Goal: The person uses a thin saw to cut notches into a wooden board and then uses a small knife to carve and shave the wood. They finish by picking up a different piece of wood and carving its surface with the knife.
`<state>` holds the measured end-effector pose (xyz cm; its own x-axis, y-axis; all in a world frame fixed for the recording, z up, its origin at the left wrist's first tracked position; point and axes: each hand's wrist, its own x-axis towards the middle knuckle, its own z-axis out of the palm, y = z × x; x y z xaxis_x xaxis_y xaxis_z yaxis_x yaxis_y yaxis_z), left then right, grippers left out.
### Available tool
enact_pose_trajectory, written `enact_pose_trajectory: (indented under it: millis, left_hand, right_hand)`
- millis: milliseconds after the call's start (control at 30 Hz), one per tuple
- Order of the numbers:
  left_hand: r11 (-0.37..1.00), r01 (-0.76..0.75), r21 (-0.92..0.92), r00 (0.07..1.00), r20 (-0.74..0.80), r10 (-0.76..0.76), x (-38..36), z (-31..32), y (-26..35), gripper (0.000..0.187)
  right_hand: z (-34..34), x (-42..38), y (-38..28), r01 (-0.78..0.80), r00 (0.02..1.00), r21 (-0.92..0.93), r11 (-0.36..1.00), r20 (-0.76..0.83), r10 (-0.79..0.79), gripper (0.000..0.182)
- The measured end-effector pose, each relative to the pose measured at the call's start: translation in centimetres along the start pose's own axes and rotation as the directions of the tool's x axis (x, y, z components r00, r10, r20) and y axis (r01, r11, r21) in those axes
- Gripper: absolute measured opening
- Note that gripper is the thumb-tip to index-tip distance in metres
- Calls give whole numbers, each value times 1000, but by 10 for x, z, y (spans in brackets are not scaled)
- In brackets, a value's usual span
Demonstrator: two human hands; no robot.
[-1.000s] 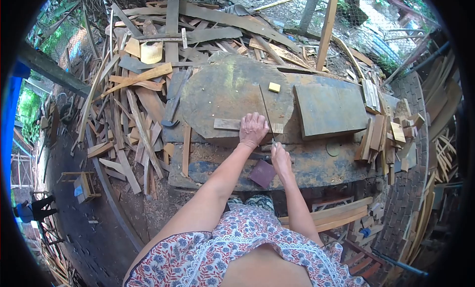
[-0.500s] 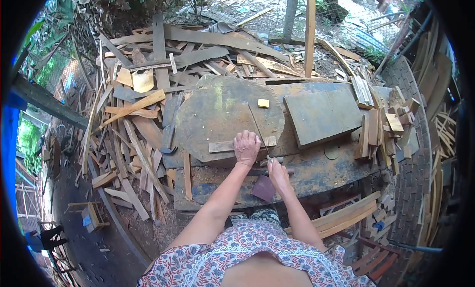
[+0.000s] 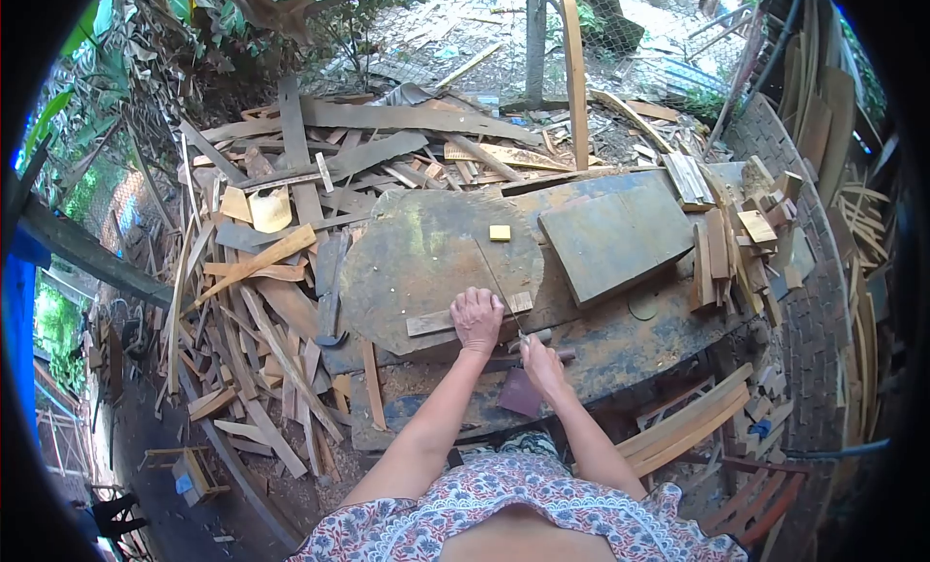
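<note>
My left hand (image 3: 476, 320) presses a narrow wooden strip (image 3: 430, 324) down on a large round wood slab (image 3: 407, 262), its fingers curled over the strip. In my right hand (image 3: 542, 366) is the handle of a saw (image 3: 492, 271). The thin blade slants away from me across the strip, just right of my left hand. My right fingers hide most of the handle. Beyond the hands, a small yellow block (image 3: 499, 234) sits on the slab. Close to my right hand lie a dark rod-like handle (image 3: 562, 355) and a flat purple piece (image 3: 520, 392).
A thick rectangular board (image 3: 620, 237) rests on the worn workbench (image 3: 630, 344) to the right. Stacked wood offcuts (image 3: 717, 257) stand at its right end. Scrap wood (image 3: 276, 315) is heaped left and behind. A dark hooked tool (image 3: 332, 339) lies at the bench's left.
The camera view has shifted, so the bench appears lower and slightly left. Both hands keep their hold on the strip and the saw; any blade movement is too slight to tell.
</note>
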<state>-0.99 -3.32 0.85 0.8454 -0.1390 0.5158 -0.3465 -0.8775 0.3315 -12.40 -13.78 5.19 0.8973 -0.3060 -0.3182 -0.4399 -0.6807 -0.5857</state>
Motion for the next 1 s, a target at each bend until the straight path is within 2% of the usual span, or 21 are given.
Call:
enact_pose_trajectory:
  millis: [167,267,367,500,600,700,833,967,1000]
  left_hand:
    - [999,-10,-33,999,-31,9,1,1,0,14]
    - [1000,2,-25,1000,8,-2,-1,0,-1,14]
    - [1000,0,-17,1000,15,1,0,0,0,14]
    - [1000,-7,-6,1000,-4,7,-1,3,-2,14]
    - [1000,-15,-16,1000,-25,15,0,4,-4,14]
    - [1000,-11,-10,1000,-7,11,-3,4,-3,14]
    - [1000,-4,-5,1000,29,4,-2,2,0,15]
    - [999,24,-22,999,35,-23,-3,7,-3,15]
    - [998,46,41,999,-6,-46,8,3,-3,15]
  right_hand:
    - [-4,-36,20,6,1000,17,1000,0,-6,31]
    - [-2,-36,19,-5,1000,-1,1000,10,5,30]
    - [2,-8,4,10,1000,-60,998,-27,-11,27]
    - [14,6,3,11,999,-18,1000,-51,-12,27]
    - [18,-16,24,25,999,-4,1000,-42,-26,27]
    - [5,-47,23,-50,999,-3,999,6,50,28]
    - [12,-22,14,3,999,38,999,-35,-2,27]
    - [17,5,-2,-14,997,49,999,-81,18,25]
    - [20,3,1,-38,996,51,998,-83,42,26]
